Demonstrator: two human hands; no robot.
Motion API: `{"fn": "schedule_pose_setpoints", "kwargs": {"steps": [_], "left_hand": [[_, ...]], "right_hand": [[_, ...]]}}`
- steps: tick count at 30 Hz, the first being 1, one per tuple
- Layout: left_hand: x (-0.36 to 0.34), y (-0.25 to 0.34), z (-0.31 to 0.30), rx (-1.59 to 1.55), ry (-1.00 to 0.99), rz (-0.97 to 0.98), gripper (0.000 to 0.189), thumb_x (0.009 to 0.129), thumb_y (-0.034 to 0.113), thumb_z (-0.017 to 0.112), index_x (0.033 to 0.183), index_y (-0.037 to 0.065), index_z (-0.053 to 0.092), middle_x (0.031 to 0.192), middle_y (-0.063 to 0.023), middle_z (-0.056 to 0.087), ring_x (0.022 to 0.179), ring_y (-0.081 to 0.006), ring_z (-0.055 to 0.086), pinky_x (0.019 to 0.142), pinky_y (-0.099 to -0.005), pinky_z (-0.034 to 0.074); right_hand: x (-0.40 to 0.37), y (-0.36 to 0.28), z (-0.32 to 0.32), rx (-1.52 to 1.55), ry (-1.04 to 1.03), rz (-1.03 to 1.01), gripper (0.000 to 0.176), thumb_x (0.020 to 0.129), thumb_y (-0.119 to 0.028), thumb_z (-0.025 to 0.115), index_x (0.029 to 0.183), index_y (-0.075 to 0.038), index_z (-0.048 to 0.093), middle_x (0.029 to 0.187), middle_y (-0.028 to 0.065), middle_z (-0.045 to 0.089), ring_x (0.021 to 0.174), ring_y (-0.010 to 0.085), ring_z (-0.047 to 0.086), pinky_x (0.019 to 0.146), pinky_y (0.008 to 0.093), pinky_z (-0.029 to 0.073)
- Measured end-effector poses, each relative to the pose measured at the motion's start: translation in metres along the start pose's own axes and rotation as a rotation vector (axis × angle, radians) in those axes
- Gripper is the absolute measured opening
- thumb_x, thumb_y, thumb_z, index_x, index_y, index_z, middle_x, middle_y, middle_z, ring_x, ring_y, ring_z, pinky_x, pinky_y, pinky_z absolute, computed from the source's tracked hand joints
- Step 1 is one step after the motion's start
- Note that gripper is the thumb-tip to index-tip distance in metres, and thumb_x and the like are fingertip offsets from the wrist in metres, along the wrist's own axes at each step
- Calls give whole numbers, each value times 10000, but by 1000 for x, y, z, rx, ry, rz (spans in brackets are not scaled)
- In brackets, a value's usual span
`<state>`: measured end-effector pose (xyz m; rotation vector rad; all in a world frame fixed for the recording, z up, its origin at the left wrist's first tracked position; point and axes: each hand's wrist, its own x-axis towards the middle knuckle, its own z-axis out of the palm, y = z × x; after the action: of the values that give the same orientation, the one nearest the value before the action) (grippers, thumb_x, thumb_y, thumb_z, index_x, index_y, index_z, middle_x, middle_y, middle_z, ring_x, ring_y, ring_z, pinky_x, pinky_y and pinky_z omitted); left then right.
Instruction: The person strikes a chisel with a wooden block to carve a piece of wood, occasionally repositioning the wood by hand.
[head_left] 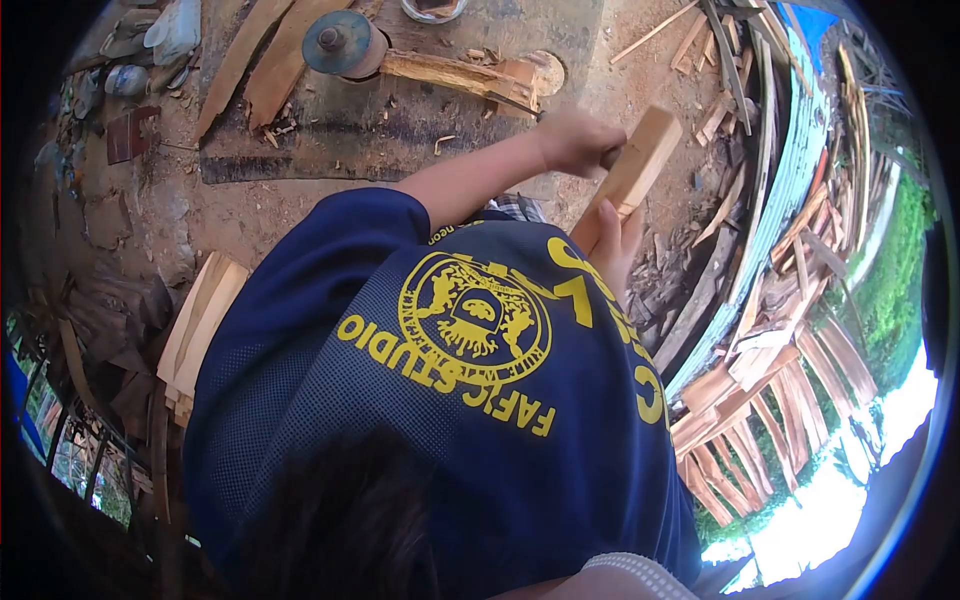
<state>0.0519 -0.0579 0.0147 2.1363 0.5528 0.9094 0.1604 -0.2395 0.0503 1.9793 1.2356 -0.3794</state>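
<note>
A squared wooden block (640,160) stands tilted in front of my body, to the right of the middle. My right hand (615,245) is closed around its lower part, with the fingers on its side. My left hand (580,142) is a closed fist just left of the block's upper end. A thin dark strip shows at the left side of this fist, but what the fist holds is hidden. Left of it, a rough split stick (450,75) lies beside a round blue-grey piece with a knob (345,42) on a worn board (330,120).
Long curved wood slabs (265,70) lie at the upper left, and a stack of pale planks (200,325) is by my left side. Wood scraps and a bluish corrugated sheet (770,220) line the right. Several cut slats (735,470) lean at the lower right.
</note>
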Motion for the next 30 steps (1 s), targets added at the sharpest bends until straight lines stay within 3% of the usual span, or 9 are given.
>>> {"fn": "schedule_pose_setpoints", "kwargs": {"steps": [3,7,9,10,13,15,22,26,30], "left_hand": [[-1,-2,6,94,-327,-72,237,682,287,745,872,202,631,644,-64,626,579,-304,635,496,-444,479],[-9,4,12,63,-310,81,293,682,249,706,963,184,654,663,-73,635,582,-312,635,495,-445,478],[-16,1,17,71,-356,145,345,653,249,719,982,158,667,666,-72,638,586,-307,639,506,-434,485],[-18,0,21,71,-360,144,345,653,249,719,982,158,667,666,-72,638,586,-307,639,506,-434,485],[-19,-3,28,21,-210,120,324,632,249,728,927,133,658,666,-69,642,597,-293,646,532,-422,497],[-11,-11,26,127,-389,3,277,638,259,738,865,138,635,683,-60,647,622,-281,654,556,-409,507],[-29,-33,-4,160,-159,-263,214,668,269,736,788,164,593,661,-45,632,625,-262,654,563,-403,509],[-16,-8,-16,165,-187,-86,177,701,261,704,776,151,588,657,-49,641,621,-256,663,559,-395,509],[5,18,-20,59,-29,59,108,736,207,662,736,145,574,631,-36,612,577,-257,638,534,-383,491]], "right_hand": [[-51,-2,-62,1921,236,6,507,905,-268,649,1277,48,511,1039,115,598,896,164,558,766,300,460],[-70,37,-70,2018,511,276,405,900,-291,590,1163,11,531,899,92,586,806,174,569,707,305,474],[-79,49,-75,2172,827,110,423,908,-376,557,1169,-43,556,810,79,577,671,164,546,559,303,463],[-87,50,-83,2201,918,-16,465,885,-381,599,1179,-24,558,846,95,592,717,189,574,615,312,489],[-80,10,-84,1965,536,67,369,906,-299,600,1130,-8,559,853,72,600,727,150,570,627,285,476],[-70,-6,-81,1697,181,121,275,927,-216,600,1081,7,560,860,49,609,736,112,566,640,258,463],[-61,12,-66,1943,201,138,399,921,-216,621,1218,32,524,985,81,579,854,142,559,735,275,467],[-57,14,-79,2054,244,311,377,914,-342,586,1139,-45,534,843,37,527,737,151,535,673,270,433],[-51,18,-77,2042,246,228,370,918,-352,550,1122,-44,523,802,68,545,672,175,552,682,287,455]]}}
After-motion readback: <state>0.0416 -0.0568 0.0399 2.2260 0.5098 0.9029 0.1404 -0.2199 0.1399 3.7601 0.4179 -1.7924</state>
